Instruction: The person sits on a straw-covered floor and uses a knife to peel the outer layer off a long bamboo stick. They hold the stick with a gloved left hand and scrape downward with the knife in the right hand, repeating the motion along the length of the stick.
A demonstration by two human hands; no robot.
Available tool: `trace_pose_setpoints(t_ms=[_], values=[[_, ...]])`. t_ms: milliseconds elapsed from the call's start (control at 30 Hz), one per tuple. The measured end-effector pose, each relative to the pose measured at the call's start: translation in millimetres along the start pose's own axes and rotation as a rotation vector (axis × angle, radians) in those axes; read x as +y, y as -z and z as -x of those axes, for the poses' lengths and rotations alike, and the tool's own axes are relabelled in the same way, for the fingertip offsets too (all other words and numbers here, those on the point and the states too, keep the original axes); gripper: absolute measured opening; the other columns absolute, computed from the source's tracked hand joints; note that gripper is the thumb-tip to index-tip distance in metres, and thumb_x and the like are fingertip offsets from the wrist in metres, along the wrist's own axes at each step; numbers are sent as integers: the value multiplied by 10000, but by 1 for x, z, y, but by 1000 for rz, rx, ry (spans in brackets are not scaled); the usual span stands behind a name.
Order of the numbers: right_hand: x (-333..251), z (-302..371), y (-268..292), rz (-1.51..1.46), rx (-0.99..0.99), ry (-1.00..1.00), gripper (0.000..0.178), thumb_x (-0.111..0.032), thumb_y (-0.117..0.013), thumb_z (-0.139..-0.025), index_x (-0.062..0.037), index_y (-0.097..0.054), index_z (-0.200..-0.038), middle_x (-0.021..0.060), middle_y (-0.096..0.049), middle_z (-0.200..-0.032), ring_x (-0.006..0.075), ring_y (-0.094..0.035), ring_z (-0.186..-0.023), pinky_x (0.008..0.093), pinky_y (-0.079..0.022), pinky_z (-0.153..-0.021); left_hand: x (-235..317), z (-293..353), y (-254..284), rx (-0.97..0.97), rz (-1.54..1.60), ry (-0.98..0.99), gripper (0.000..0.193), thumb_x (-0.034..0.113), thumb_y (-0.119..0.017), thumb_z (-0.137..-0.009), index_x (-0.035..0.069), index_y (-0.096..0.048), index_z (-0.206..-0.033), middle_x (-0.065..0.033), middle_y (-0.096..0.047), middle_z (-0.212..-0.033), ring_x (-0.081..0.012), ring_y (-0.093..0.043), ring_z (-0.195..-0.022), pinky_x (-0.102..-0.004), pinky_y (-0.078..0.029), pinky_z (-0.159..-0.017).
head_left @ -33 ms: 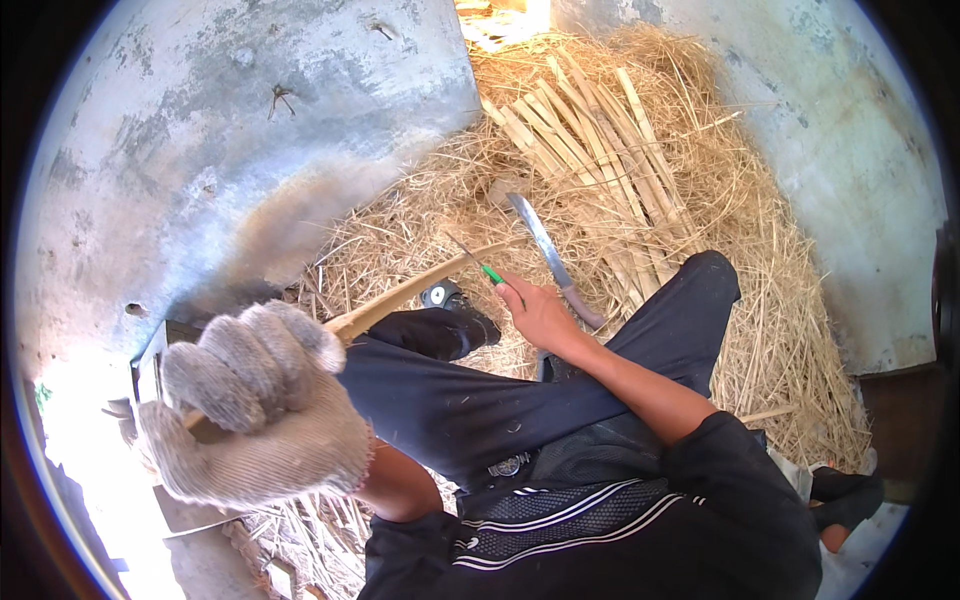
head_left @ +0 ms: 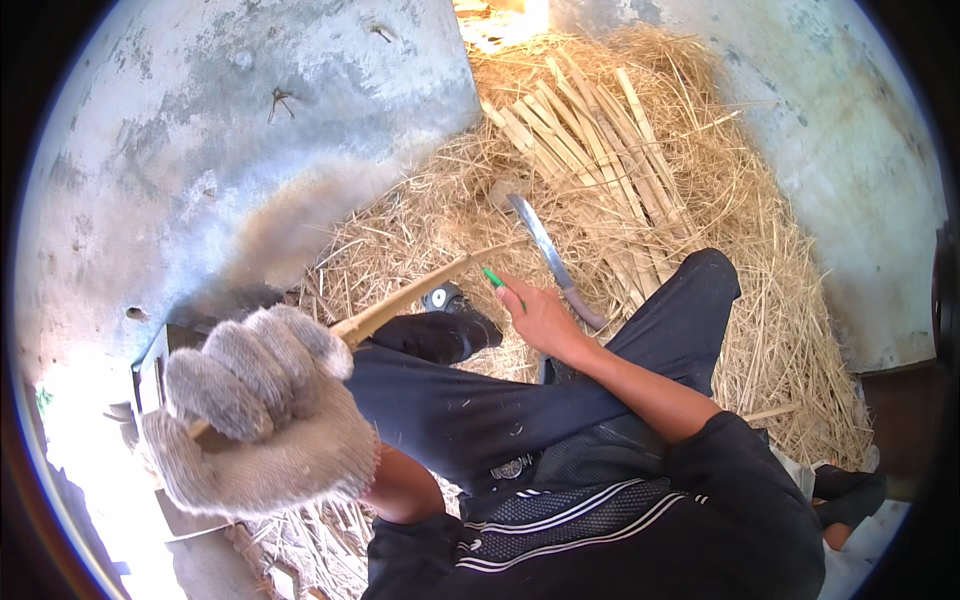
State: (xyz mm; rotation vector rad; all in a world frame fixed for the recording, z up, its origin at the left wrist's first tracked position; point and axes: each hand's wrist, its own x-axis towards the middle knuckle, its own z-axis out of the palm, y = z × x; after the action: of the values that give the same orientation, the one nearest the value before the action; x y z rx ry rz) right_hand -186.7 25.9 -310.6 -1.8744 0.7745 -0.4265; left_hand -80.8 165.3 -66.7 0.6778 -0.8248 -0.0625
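My left hand (head_left: 265, 415), in a grey knitted glove, is wrapped round one end of a long pale bamboo strip (head_left: 405, 298). From the fist the strip slants up to the right, its thin far end over the straw. My bare right hand (head_left: 545, 320) grips a small knife by its green handle (head_left: 491, 276). The knife's blade meets the strip near its far end; little of the blade shows. Just beyond the right hand, a machete (head_left: 541, 235) with a curved blade and a dull handle lies on the straw.
Split bamboo strips (head_left: 605, 150) lie in a loose row on the straw (head_left: 770, 260), far right of centre. Worn grey walls (head_left: 330, 80) stand on both sides. My bent legs (head_left: 460, 405) in dark trousers lie beneath the hands, with a dark shoe (head_left: 447, 298) under the strip.
The knife's blade has turned, so less of it shows beyond the strip. My left hand and the strip have shifted very slightly; both grips stay the same.
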Motion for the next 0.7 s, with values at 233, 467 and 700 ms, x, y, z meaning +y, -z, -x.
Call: trace_pose_setpoints(t_ms=[233, 467, 700], values=[[-80, 24, 25, -163, -134, 264, 421, -248, -452, -995, -22, -521, -1344, 263, -683, -912, 391, -683, -796, 441, -520, -766, -3, -14, -1, 11, -59, 49, 458, 390, -394, -933, 190, -348, -524, 27, -242, -405, -91, -219, -314, -274, -279, -296], [2, -18, -4, 3, 58, 223, 417, -214, -466, -985, -59, -505, -1369, 236, -628, -727, 318, -601, -546, 443, -470, -607, 2, -33, 17, 12, -85, 134, 465, 439, -475, -903, 211, -323, -529, 33, -242, -431, -89, -216, -358, -279, -296, -328], [-65, 1, 21, -239, -219, 413, 478, -175, -476, -983, -126, -400, -1453, 163, -507, -569, 307, -563, -505, 400, -457, -568, -3, -27, 8, 178, -71, 41, 448, 371, -427, -926, 166, -307, -545, 26, -243, -453, -90, -204, -364, -274, -201, -344]])
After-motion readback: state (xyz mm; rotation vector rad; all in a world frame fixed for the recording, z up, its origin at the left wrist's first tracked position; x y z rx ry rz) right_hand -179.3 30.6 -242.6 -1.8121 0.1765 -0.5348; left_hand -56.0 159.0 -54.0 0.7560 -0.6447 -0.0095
